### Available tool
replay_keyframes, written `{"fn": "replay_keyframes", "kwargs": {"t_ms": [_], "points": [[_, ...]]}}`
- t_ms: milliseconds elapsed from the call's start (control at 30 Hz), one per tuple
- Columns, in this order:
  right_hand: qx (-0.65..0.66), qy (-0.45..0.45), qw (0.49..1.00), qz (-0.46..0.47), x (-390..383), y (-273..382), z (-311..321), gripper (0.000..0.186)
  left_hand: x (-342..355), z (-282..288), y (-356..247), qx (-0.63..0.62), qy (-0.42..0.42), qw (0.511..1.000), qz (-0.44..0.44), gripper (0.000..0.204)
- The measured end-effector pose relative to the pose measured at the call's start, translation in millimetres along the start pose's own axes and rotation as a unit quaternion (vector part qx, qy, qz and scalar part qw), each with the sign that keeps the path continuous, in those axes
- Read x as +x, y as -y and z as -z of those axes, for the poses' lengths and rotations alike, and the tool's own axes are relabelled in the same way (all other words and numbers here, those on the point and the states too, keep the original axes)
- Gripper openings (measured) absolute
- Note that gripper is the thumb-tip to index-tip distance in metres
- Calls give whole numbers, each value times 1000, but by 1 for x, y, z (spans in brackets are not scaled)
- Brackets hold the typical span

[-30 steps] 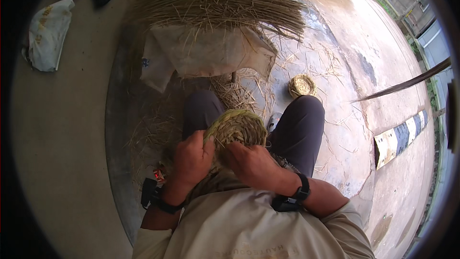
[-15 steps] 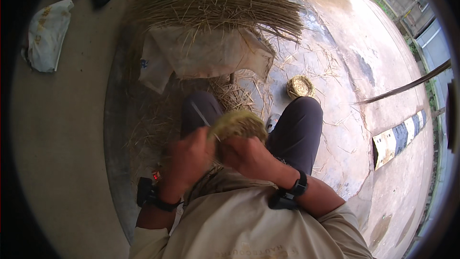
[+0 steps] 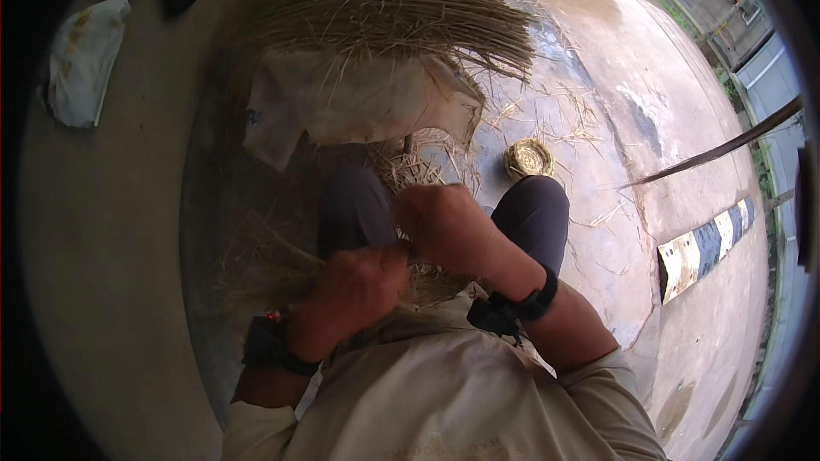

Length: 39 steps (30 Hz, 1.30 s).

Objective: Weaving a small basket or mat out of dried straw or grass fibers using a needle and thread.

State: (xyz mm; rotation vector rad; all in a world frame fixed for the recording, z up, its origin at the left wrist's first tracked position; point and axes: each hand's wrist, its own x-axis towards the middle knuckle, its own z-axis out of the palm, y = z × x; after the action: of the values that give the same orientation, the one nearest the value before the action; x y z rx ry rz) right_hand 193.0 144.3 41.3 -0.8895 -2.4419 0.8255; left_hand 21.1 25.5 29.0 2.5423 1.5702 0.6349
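Note:
My left hand (image 3: 363,290) is closed at my lap, below and left of my right hand (image 3: 440,218), which is closed and raised between my knees. Both are smeared by motion and hide what they grip. Blurred straw strands (image 3: 290,260) fan out leftward behind my left hand, and more straw (image 3: 436,282) shows beneath my right hand. The woven basket from the earlier frames cannot be made out. A small coiled straw basket (image 3: 530,156) sits on the ground just beyond my right knee (image 3: 534,213).
A straw bundle (image 3: 384,0) lies on a draped pale sheet (image 3: 359,94) ahead. Plastic bags (image 3: 85,60) lie at the left. At the right are a striped board (image 3: 700,248) and a long dark pole (image 3: 717,149); loose straw (image 3: 564,111) is scattered on the concrete.
My right hand has risen forward, while my left hand has shifted down and rightward. The green-rimmed woven basket that was between them is no longer visible. Straw strands now trail to the left.

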Motion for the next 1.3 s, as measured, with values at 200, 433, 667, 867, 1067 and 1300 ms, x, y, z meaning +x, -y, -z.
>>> {"fn": "replay_keyframes", "kwargs": {"t_ms": [200,433,667,867,1067,1300], "points": [[157,-96,982,32,6,0,5,20,-4,4,6,-30,22,999,-11,17],[794,-134,585,-99,-33,-3,64,36,-28,23,44,-34,40,992,116,32],[562,-451,689,-78,-142,-135,187,38,-71,103,86,84,43,963,254,29],[163,-312,935,-47,-107,-87,128,23,-46,93,65,15,108,984,141,29],[411,68,908,36,-16,-8,-11,41,-1,60,20,-85,122,988,50,42],[297,283,894,-182,-73,-73,12,41,-11,27,32,-127,83,987,52,49]]}}
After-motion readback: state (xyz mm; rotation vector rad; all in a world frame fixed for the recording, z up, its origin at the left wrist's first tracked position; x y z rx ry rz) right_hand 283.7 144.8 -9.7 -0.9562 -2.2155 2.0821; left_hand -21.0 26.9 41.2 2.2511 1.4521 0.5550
